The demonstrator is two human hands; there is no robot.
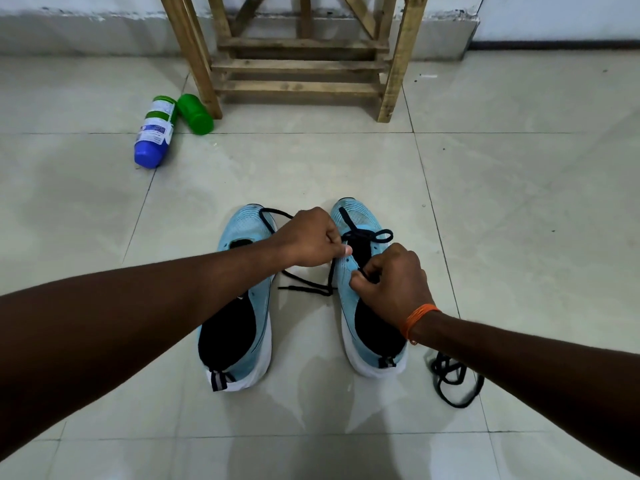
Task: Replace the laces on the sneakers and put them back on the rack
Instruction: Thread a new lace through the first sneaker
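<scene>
Black lace (pixel 347 219) pinched by curled left hand (pixel 311 237) and right hand (pixel 391 282), centre frame, over right-side sneaker (pixel 367 216), apparently for threading eyelets. 2 sneakers (pixel 242 223) on floor (pixel 519 202), below wooden rack (pixel 301 64), upper centre.

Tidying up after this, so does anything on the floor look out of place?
Yes. A blue-and-white bottle lies on its side by the wooden rack, and a loose black lace sits tangled beside the right sneaker.
</scene>
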